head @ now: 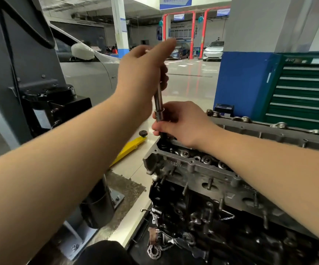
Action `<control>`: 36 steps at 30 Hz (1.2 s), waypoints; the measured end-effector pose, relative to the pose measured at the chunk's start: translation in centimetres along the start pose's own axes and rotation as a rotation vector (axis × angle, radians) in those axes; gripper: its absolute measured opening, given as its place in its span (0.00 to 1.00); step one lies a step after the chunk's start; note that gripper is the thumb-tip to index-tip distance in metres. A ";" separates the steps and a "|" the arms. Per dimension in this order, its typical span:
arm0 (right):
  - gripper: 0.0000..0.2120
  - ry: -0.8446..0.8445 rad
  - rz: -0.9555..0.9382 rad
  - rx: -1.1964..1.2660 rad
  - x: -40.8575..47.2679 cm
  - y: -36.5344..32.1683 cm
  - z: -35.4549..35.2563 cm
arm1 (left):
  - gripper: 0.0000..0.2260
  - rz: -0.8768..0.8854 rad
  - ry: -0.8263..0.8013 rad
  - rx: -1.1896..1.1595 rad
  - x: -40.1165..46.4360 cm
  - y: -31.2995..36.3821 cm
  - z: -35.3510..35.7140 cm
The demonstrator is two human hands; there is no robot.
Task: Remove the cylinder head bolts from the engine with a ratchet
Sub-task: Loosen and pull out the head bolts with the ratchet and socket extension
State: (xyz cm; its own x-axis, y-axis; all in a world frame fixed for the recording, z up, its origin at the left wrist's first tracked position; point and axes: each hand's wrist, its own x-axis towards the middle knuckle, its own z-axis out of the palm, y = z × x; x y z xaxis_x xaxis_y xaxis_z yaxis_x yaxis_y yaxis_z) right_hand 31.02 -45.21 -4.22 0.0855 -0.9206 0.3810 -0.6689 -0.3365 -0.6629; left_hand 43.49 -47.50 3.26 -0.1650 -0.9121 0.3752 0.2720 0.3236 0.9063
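Left hand [145, 71] grips the top of the upright ratchet [158, 101]. Right hand [181, 124] pinches its lower shaft, just above the engine [202, 180] corner.

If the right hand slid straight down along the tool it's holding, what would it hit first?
Most likely the cylinder head: the right hand grips the socket extension just above its corner, where the tool enters. Depth is hard to judge.

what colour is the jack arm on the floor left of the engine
Yellow, with a black round pad; the head view shows the jack arm.
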 end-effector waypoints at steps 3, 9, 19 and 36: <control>0.13 0.107 -0.100 -0.259 -0.8 -1.0 0.2 | 0.09 0.105 0.202 -0.024 -2.0 -0.7 2.1; 0.23 0.051 -0.082 -0.347 -0.7 -0.2 -0.2 | 0.18 0.149 0.320 0.094 -1.6 -0.6 4.5; 0.07 -0.039 -0.030 0.290 0.0 0.9 0.0 | 0.18 -0.245 -0.680 -0.132 3.0 0.6 -1.5; 0.20 0.155 -0.087 -0.247 -0.2 0.7 -0.5 | 0.14 0.150 0.302 0.260 -0.2 -0.7 4.7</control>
State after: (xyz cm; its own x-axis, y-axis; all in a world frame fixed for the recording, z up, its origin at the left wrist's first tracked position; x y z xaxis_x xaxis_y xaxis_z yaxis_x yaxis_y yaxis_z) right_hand 30.16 -45.17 -4.44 0.0490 -0.8427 0.5361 -0.8247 -0.3369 -0.4542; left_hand 38.86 -46.37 3.44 0.1535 -0.8702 0.4682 0.0172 0.4761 0.8792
